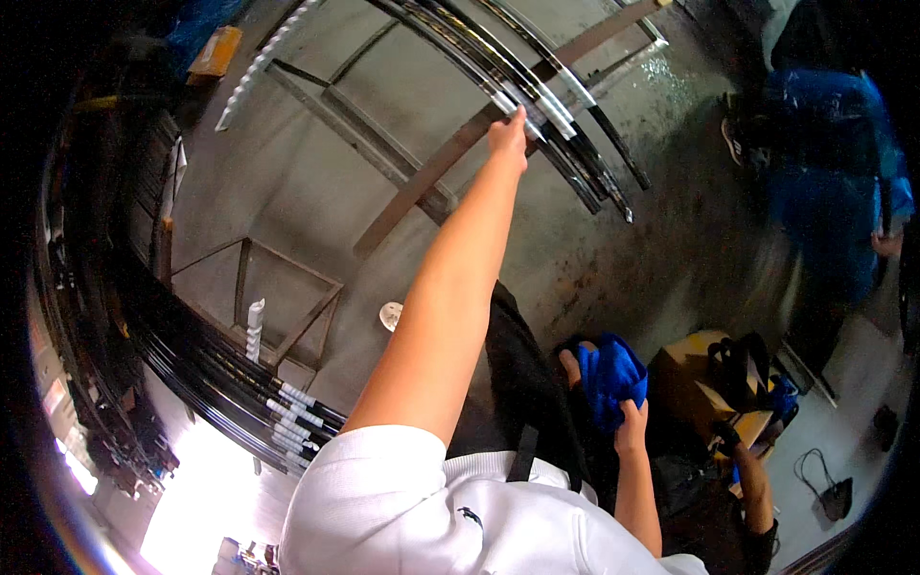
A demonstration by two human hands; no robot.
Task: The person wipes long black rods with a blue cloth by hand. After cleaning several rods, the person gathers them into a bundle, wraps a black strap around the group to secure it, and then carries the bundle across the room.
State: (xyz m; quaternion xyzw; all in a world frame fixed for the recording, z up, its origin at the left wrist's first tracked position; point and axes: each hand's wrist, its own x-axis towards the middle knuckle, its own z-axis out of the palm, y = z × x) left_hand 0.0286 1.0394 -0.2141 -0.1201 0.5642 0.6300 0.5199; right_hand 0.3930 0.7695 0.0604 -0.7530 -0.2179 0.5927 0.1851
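Observation:
My left arm reaches far forward, and my left hand (508,142) is closed at the wrapped end of a black pole (460,65). Its thumb lies against the pale wrapping; the other fingers are partly hidden. Several more black poles (542,94) with silvery-white wrapped bands lie beside it, across a brown metal bar (422,182). Down by my right side, my right hand (631,426) grips a bunched blue cloth (611,379), which hangs in front of it.
More black poles (220,379) with white bands lie at lower left, near a metal frame (287,340) and a white spiral-wrapped piece (255,331). At right are an open cardboard box (685,364), another person's gloved hand (730,438) and a person in blue (824,182).

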